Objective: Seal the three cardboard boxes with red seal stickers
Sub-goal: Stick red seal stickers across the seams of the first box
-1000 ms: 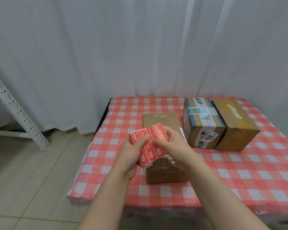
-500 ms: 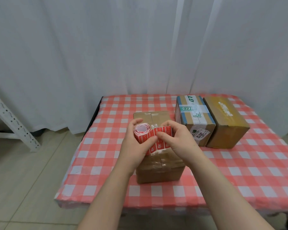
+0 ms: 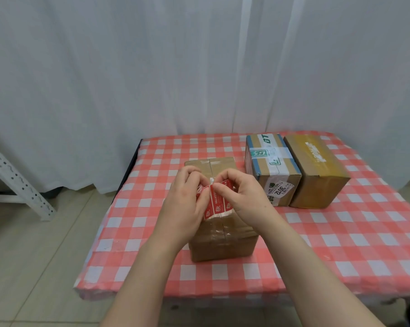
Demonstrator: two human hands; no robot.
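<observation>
Three boxes sit on the table (image 3: 340, 244): the nearest box (image 3: 223, 241) toward the front, the taped box (image 3: 270, 168) behind it to the right, and the third box (image 3: 317, 171) touching that one's right side. Both hands, left hand (image 3: 182, 206) and right hand (image 3: 244, 197), hold a strip of stickers (image 3: 219, 204) above the nearest box. A curtain (image 3: 199, 79) hangs behind the table, and a metal frame (image 3: 17, 180) stands on the floor to the left.

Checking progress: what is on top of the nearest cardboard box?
Only clear tape shows on the nearest cardboard box. Both hands hold the red sticker roll above it, hiding its middle.
</observation>
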